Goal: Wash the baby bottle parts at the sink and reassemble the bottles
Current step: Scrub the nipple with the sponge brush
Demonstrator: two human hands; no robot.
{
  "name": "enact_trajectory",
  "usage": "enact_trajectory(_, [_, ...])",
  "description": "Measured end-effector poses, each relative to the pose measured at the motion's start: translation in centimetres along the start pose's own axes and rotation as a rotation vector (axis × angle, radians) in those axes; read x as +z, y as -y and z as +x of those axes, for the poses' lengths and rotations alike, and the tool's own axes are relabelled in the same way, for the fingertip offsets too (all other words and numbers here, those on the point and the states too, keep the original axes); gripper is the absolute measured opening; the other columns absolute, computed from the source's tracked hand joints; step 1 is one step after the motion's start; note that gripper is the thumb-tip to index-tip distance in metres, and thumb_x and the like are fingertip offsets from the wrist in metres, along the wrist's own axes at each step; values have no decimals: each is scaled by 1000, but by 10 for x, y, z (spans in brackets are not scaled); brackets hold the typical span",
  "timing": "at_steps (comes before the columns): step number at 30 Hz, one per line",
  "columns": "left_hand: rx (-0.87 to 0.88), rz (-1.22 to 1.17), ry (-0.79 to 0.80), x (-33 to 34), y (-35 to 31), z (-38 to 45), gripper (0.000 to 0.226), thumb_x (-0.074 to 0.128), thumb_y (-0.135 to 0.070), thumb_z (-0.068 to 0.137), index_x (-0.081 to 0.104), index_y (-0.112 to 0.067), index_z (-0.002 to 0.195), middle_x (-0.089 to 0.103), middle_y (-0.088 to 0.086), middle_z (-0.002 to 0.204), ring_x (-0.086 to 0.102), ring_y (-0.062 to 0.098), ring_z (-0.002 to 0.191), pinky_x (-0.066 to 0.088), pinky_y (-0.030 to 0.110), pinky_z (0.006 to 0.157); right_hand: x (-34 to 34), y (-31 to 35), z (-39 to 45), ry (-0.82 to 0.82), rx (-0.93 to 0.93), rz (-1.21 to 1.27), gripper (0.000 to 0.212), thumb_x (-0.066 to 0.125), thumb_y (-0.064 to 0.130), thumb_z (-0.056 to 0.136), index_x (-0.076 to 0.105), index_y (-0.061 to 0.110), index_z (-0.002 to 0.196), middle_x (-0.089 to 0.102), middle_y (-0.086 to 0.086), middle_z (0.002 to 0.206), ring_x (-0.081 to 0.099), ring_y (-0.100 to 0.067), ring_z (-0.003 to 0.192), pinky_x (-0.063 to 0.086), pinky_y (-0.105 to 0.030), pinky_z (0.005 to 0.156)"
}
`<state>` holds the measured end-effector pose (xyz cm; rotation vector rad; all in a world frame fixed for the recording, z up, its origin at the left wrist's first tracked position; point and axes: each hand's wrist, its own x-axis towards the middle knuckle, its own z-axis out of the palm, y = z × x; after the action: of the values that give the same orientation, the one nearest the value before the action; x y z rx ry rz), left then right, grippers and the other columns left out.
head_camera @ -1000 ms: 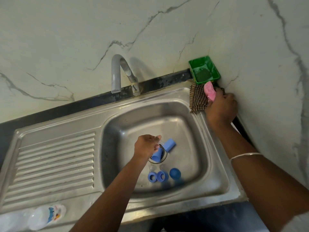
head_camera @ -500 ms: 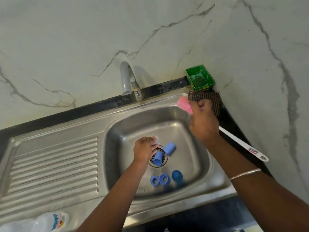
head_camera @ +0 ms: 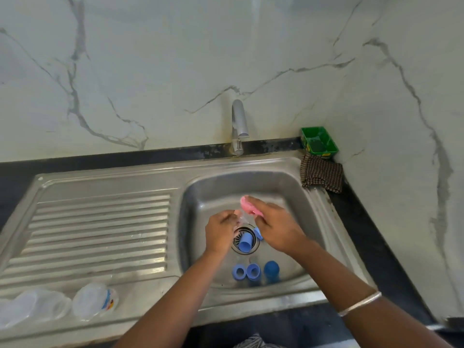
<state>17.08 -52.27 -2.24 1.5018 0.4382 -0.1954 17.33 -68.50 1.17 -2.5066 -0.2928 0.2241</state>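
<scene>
Over the steel sink basin [head_camera: 296,222], my left hand [head_camera: 219,232] pinches a small clear teat [head_camera: 241,218]. My right hand [head_camera: 276,228] grips a pink sponge brush [head_camera: 247,204] whose head touches the teat; its handle is hidden under my hand. A blue cap [head_camera: 244,243] lies on the drain strainer, and a second blue cap [head_camera: 258,233] peeks out from under my right hand. Two blue collar rings [head_camera: 238,272] [head_camera: 253,271] and a blue dome cap [head_camera: 271,268] sit at the basin's near side. Clear bottles [head_camera: 94,300] lie on the drainboard's near left.
The tap [head_camera: 238,126] stands behind the basin, with no water seen running. A green tray [head_camera: 319,140] and a checked cloth [head_camera: 321,175] occupy the back right corner. The ribbed drainboard [head_camera: 100,229] stretches left. Marble walls close the back and right.
My right hand carried the pink brush from the back right corner down into the basin, meeting the teat in my left hand. The view shifted to the left.
</scene>
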Motion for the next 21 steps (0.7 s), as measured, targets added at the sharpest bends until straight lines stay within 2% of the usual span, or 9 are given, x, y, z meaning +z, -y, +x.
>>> enact_trajectory(1, [32,55,1,-3,2,-2,20,69,-27,93,76,-23,75,75,5,78,73,28,84,59,42,82,2,4,-1,6,-2,-19,56,44,25,99,33,46,149,60,-4,124,58,-20,109,50,-38,93])
enact_trajectory(4, [99,152,-4,-6,4,-5,29,69,-27,93,75,-23,65,71,2,63,70,25,70,58,49,81,8,16,-7,-7,-40,-93,50,42,27,99,38,43,147,59,2,125,58,-17,111,50,-32,88])
enact_trajectory(7, [80,81,-51,-10,-1,-10,26,70,-20,92,75,-13,68,72,12,68,69,30,71,58,45,75,13,26,-17,-4,-77,-80,48,42,26,100,41,38,147,58,4,131,58,-17,115,51,-36,91])
enact_trajectory(10, [-10,-97,-49,-15,-7,-14,15,67,-9,93,74,2,85,74,23,82,71,29,77,60,32,66,14,27,-28,-15,-108,-133,48,42,27,100,40,39,147,57,6,121,59,-17,104,49,-31,77])
enact_trajectory(12, [-53,-183,-21,-17,-12,-20,15,64,-8,95,72,5,93,75,19,86,74,22,75,58,23,61,11,26,-34,-16,-109,-165,50,42,28,100,37,40,149,56,8,120,59,-16,103,49,-30,76])
enact_trajectory(16, [-127,-276,19,-24,-19,-26,16,61,-13,98,70,-1,94,77,12,85,75,17,75,58,24,64,4,26,-44,-35,-60,-134,52,43,24,101,36,43,150,55,8,115,58,-16,102,51,-32,77])
enact_trajectory(19, [-187,-264,49,-25,-20,-29,20,61,-19,98,70,-3,94,77,11,86,76,19,80,58,27,68,0,31,-42,-106,-33,-39,52,43,22,102,37,41,150,57,5,118,59,-16,104,53,-39,83])
enact_trajectory(21, [-243,-286,87,-20,-21,-33,19,61,-20,98,70,-3,96,77,11,88,76,21,82,58,29,68,1,38,-35,-129,-41,-19,52,43,23,102,37,40,151,56,4,114,59,-16,100,53,-39,81])
